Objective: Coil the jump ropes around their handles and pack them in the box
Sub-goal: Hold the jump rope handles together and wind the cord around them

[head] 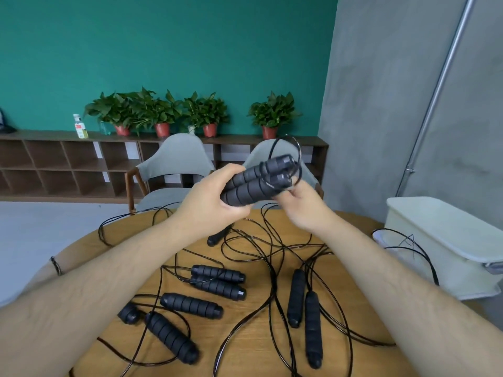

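I grip a pair of black foam handles (253, 183) in my left hand (217, 194), fingers and thumb wrapped round their lower halves, and hold them side by side in the air above the far edge of the round wooden worktop (245, 355). A few turns of thin black cord (295, 151) already cross the grips, and a loop of it arcs above the cap ends. My right hand (302, 208) is just beside those caps, with its curled fingertips pinching the cord there; that spot is blurred, so I cannot tell the exact grasp.

The other jump ropes lie loose on the worktop below my forearms, their cords in one tangle. Two handles (217, 278) lie touching near the middle, and two more (302, 303) lie end-on to the right. Three (170, 336) are scattered at the near left, and one (217, 236) lies partly hidden under my left wrist.

The cream plastic box (435, 235) stands to the right of the worktop, with one cord trailing against its near corner. Two grey chairs (177, 159) are beyond the worktop, and potted plants (272, 112) stand on a low shelf (54, 164) along the green wall.
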